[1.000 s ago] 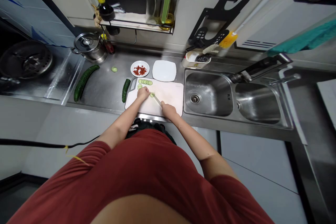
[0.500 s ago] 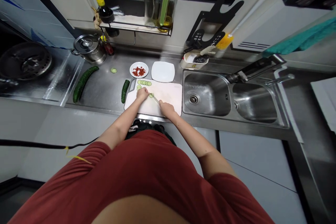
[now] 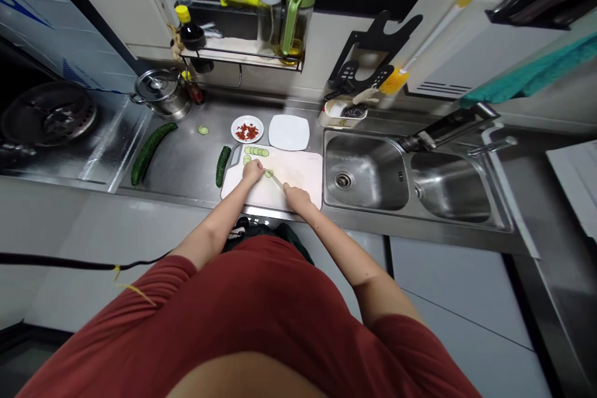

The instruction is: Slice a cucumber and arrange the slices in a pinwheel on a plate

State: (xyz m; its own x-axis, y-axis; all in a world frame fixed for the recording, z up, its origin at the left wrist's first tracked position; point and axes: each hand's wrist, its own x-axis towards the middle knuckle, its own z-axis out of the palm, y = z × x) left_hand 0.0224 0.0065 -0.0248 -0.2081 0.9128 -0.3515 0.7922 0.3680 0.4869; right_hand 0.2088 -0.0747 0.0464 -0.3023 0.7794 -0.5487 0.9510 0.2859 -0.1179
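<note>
A white cutting board (image 3: 298,168) lies on the steel counter. My right hand (image 3: 297,199) is wrapped round the handle of a knife (image 3: 277,181), whose blade points up and left. At the blade's tip lies a round cucumber slice (image 3: 269,173). Just left of that slice is my left hand (image 3: 253,172), its fingers pinched together; whatever they hold is too small to make out. Several cucumber slices (image 3: 256,152) form a row at the board's upper left, with another beside my left hand. A cucumber piece (image 3: 222,166) rests against the board's left side.
Behind the board stand a plate of chopped red pieces (image 3: 247,129) and a white square plate (image 3: 289,132). A long cucumber (image 3: 152,152), a lone slice (image 3: 203,130) and a steel pot (image 3: 162,94) are at left. The double sink (image 3: 366,171) is at right.
The camera view has shifted slightly, so the counter sits a little lower in the picture. Both hands keep nearly the same places on the board.
</note>
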